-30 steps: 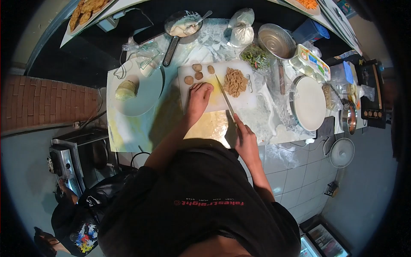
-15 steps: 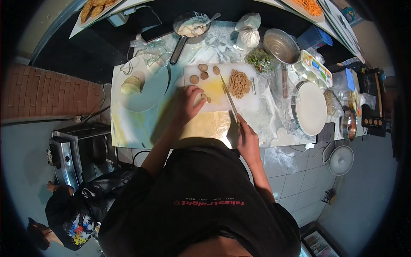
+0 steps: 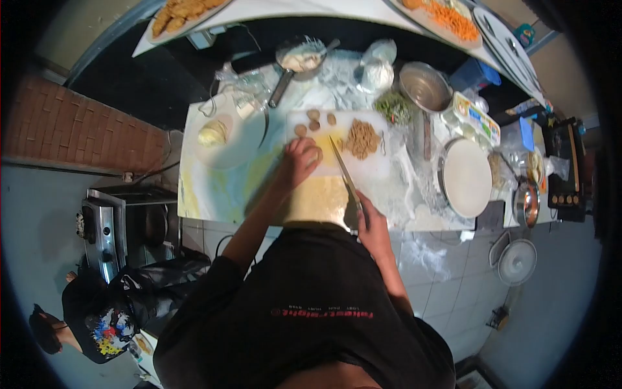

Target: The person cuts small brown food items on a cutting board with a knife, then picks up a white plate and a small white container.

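Observation:
A white cutting board (image 3: 376,170) lies on the table in front of me. My left hand (image 3: 300,161) rests on its left part, fingers curled together over a small brown piece, apparently of meatball, mostly hidden under the fingertips. In my right hand (image 3: 373,227) is the handle of a long knife (image 3: 343,165). Its blade points away from me, tip just right of my left fingers. Several small round brown meatballs (image 3: 313,115) sit along the board's far left. Right of the blade is a heap of chopped brown strips (image 3: 361,139).
A round plate with a pale cabbage-like vegetable (image 3: 212,132) is at left. Behind the board stand a saucepan (image 3: 302,61), a bag of white powder (image 3: 378,76) and a metal bowl (image 3: 426,89). A white plate (image 3: 468,178) is at right. Another person (image 3: 97,318) is at lower left.
My left fingers have closed over the small pieces that showed beside them. The knife tip has drawn back from the meatball and shifted left towards that hand. The whole view has shifted slightly.

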Demonstrator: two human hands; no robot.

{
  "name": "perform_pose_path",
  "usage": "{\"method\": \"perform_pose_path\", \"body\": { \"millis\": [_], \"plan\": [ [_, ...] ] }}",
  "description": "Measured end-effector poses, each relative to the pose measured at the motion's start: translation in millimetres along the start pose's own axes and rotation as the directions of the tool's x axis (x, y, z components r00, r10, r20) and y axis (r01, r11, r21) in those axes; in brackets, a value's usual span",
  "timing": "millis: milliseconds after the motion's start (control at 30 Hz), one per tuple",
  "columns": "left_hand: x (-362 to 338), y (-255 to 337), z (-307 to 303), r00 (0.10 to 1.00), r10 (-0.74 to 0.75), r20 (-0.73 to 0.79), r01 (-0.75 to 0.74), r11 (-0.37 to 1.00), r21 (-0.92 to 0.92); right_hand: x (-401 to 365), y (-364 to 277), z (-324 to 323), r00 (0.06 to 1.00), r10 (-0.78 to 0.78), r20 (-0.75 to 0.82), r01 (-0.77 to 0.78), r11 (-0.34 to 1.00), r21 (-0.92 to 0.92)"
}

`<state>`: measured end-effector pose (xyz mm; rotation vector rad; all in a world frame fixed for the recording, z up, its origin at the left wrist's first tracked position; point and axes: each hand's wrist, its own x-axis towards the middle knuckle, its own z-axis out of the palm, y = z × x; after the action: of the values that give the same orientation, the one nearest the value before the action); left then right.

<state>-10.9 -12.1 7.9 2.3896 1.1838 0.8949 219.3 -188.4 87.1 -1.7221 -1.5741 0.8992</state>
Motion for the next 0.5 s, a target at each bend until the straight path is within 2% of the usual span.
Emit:
{"method": "perform_pose_path", "body": {
  "millis": [33, 67, 100, 167, 200, 267, 300, 367, 433, 500],
  "plan": [
    [3, 0, 0, 1.000, 0.004, 0.008, -0.004, 1.000, 0.007, 2, 3, 2, 1.000, 0.019, -0.003, -0.019, 1.000, 0.010],
    [3, 0, 1, 1.000, 0.027, -0.010, -0.026, 0.999, 0.028, 4, 4, 6, 0.998, -0.046, -0.046, 0.045, 0.999, -0.003],
    [3, -2, 2, 0.999, 0.041, -0.007, -0.041, 0.999, 0.030, 4, 5, 8, 0.997, -0.046, -0.060, 0.046, 0.999, 0.002],
    [3, -3, 3, 0.996, 0.094, 0.008, -0.094, 0.994, 0.062, 5, -5, 6, 0.999, 0.032, -0.004, -0.032, 0.999, 0.026],
    [6, -2, 2, 0.993, 0.116, -0.003, -0.115, 0.991, 0.066, 8, -4, 6, 1.000, 0.019, -0.025, -0.019, 1.000, 0.022],
    [4, 1, -4, 0.996, 0.038, 0.078, -0.039, 0.999, 0.006, 7, -4, 15, 0.997, 0.001, -0.080, 0.002, 0.999, 0.038],
    [4, -1, -6, 0.997, 0.045, 0.065, -0.046, 0.999, 0.014, 7, -7, 19, 0.996, -0.015, -0.085, 0.018, 0.999, 0.036],
    [4, -8, -5, 0.989, 0.027, 0.147, -0.030, 0.999, 0.019, 7, -18, 25, 0.977, 0.151, -0.153, -0.127, 0.979, 0.162],
    [7, -14, 1, 0.991, 0.029, 0.129, -0.031, 0.999, 0.009, 12, -12, 32, 0.970, 0.158, -0.184, -0.126, 0.977, 0.173],
    [1, -17, 2, 0.986, 0.066, 0.156, -0.066, 0.998, -0.002, 12, -13, 32, 0.938, 0.340, -0.064, -0.336, 0.940, 0.065]
  ]
}}
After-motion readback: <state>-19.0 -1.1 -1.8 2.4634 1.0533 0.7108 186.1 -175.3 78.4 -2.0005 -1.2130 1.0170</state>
